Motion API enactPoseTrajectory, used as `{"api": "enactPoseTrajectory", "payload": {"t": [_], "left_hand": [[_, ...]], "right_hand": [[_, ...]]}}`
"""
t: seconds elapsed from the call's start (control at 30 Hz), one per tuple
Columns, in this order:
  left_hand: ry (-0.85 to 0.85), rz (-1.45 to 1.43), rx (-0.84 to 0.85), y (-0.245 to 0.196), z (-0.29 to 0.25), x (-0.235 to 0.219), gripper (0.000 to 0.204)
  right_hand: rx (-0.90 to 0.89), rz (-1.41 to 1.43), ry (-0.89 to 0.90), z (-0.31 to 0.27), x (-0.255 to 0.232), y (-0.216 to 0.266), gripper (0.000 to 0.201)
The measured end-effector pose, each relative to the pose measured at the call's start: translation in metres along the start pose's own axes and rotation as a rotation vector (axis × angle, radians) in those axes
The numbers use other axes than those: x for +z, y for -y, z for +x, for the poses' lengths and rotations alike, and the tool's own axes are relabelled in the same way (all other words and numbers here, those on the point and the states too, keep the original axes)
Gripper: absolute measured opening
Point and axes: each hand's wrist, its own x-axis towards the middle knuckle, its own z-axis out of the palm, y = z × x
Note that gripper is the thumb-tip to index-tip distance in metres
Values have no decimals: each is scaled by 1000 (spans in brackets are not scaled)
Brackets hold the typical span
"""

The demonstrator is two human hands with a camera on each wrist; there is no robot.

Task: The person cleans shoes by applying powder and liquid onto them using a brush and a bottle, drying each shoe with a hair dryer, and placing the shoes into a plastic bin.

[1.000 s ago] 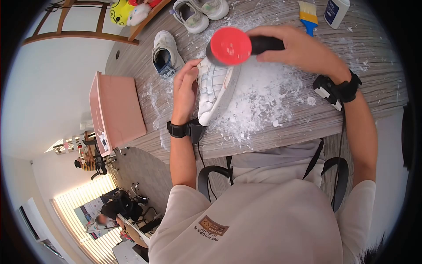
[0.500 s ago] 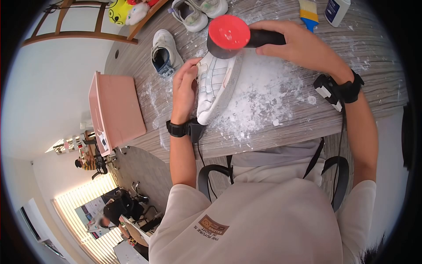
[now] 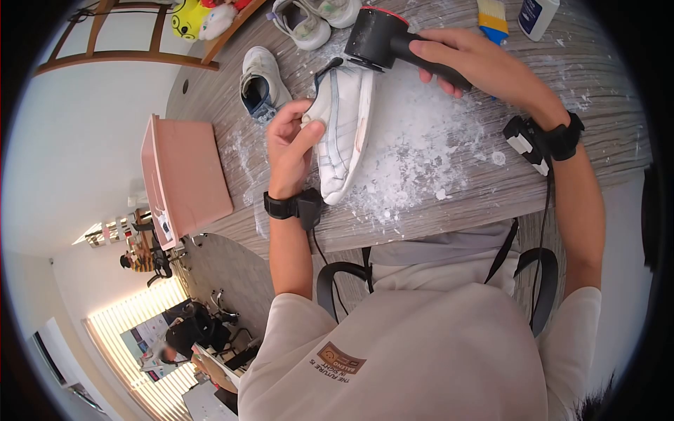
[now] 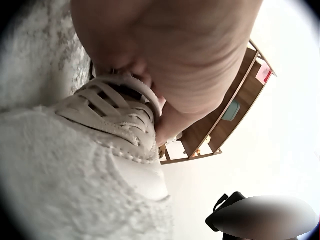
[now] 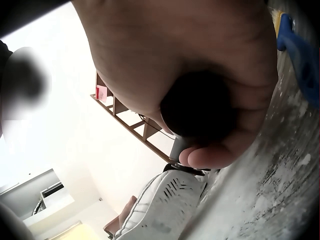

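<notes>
My left hand [image 3: 291, 151] grips a white sneaker [image 3: 344, 130] near its ankle opening, thumb over the near side. The shoe is tilted with its toe toward me. Its crossed laces show in the left wrist view, and foamy white covers much of the shoe's side [image 4: 75, 175] there. In my right hand [image 3: 481, 67] is the handle of a black handheld tool [image 3: 378, 38] with a round head and a red end face. The head is tipped sideways just above the shoe's heel end. In the right wrist view the handle's dark butt [image 5: 200, 105] sits inside curled fingers.
White residue [image 3: 428, 168] is spread over the wood-grain table. Another sneaker [image 3: 263, 81] and a pair of shoes [image 3: 302, 24] lie at the back left. A blue-handled brush [image 3: 493, 21] and a white bottle [image 3: 538, 17] stand back right. A pink bin [image 3: 189, 172] is at left.
The tool has moved up and away along the shoe and turned, so its red face has swung out of sight. My left hand has shifted and turned the shoe, showing more of its side.
</notes>
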Motion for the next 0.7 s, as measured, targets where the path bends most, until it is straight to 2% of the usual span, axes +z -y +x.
{"api": "enactPoseTrajectory", "payload": {"t": [0.13, 0.23, 0.43, 0.47, 0.7], "left_hand": [[101, -58, 118, 0, -3, -10, 26], [108, -131, 145, 2, -3, -14, 26], [-99, -133, 101, -7, 1, 8, 27], [-92, -111, 107, -6, 1, 7, 28], [-3, -55, 144, -1, -2, -5, 30]], "right_hand": [[15, -8, 17, -1, 2, 5, 40], [26, -7, 32, -3, 6, 8, 40], [61, 41, 32, -1, 2, 2, 42], [71, 39, 20, 0, 0, 0, 42], [-77, 56, -120, 0, 2, 6, 41]]}}
